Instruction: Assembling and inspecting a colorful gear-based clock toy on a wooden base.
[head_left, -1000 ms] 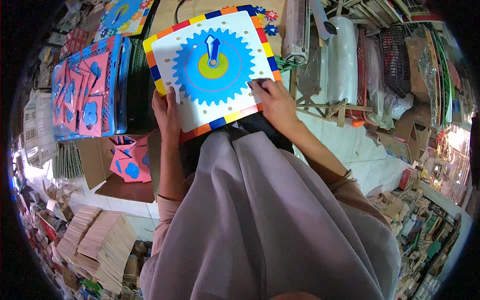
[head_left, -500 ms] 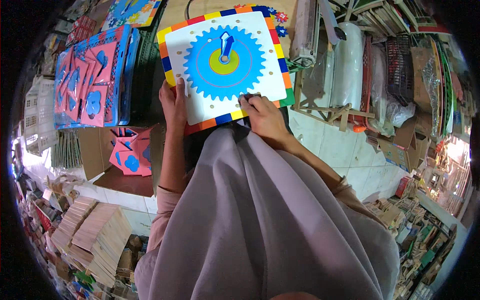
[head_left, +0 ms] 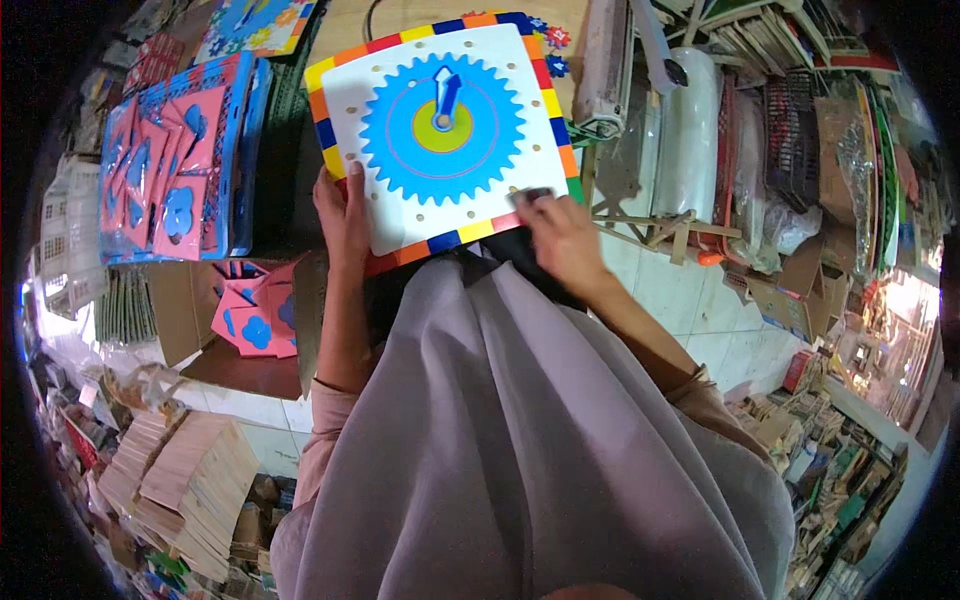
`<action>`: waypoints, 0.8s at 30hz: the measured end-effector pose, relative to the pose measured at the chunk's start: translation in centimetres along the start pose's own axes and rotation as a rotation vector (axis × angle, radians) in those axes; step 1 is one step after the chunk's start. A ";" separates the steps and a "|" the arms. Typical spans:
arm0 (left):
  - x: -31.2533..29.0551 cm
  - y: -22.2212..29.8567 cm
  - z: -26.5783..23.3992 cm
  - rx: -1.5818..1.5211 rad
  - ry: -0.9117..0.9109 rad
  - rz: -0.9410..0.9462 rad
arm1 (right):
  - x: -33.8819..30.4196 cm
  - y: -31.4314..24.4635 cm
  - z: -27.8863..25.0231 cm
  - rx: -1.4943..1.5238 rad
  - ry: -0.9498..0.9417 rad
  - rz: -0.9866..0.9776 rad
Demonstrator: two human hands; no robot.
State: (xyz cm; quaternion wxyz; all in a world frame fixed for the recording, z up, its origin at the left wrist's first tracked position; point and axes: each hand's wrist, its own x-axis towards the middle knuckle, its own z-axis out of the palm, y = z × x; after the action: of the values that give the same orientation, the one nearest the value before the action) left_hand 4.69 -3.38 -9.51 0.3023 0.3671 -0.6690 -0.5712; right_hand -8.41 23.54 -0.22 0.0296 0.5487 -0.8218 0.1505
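Note:
A square toy clock board (head_left: 390,215) leans at the table's near edge in front of me. It has a white face, a border of coloured blocks, a blue toothed gear (head_left: 395,150) and blue-and-white clock hands (head_left: 447,95) around a yellow-green centre. My left hand (head_left: 343,212) grips the board's lower left edge, thumb on the face and fingers behind. My right hand (head_left: 562,235) is at the lower right corner with its fingers closed on a small dark object (head_left: 534,194), slightly blurred. Whether that object touches the board, I cannot tell.
Left of the board stands a blue crate (head_left: 243,150) with bagged pink pieces; below it an open cardboard box (head_left: 180,310) holds more. Small gear pieces (head_left: 557,38) and a second clock board (head_left: 265,25) lie beyond. Clear plastic rolls (head_left: 690,140) stand at the right.
My right hand has moved right, from the gear's lower edge to the board's lower right corner. My left hand keeps its grip on the board.

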 end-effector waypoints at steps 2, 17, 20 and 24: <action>-0.1 1.3 0.0 -0.011 -0.032 -0.054 | 0.1 2.8 -1.4 -0.059 0.046 0.159; 0.2 2.0 0.1 0.066 -0.062 -0.071 | 0.9 2.4 -0.1 -0.093 0.080 0.133; 0.1 1.4 0.1 0.213 -0.071 0.035 | 0.2 0.5 -0.3 -0.036 -0.004 0.011; -0.4 2.7 0.2 0.262 -0.069 0.038 | 2.0 5.0 -1.2 -0.196 0.069 0.231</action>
State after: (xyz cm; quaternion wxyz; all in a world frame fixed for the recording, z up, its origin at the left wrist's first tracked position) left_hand 4.32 -2.71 -6.83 0.2393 0.3705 -0.7548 -0.4855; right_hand -13.87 23.79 0.24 0.0939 0.4397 -0.8886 0.0907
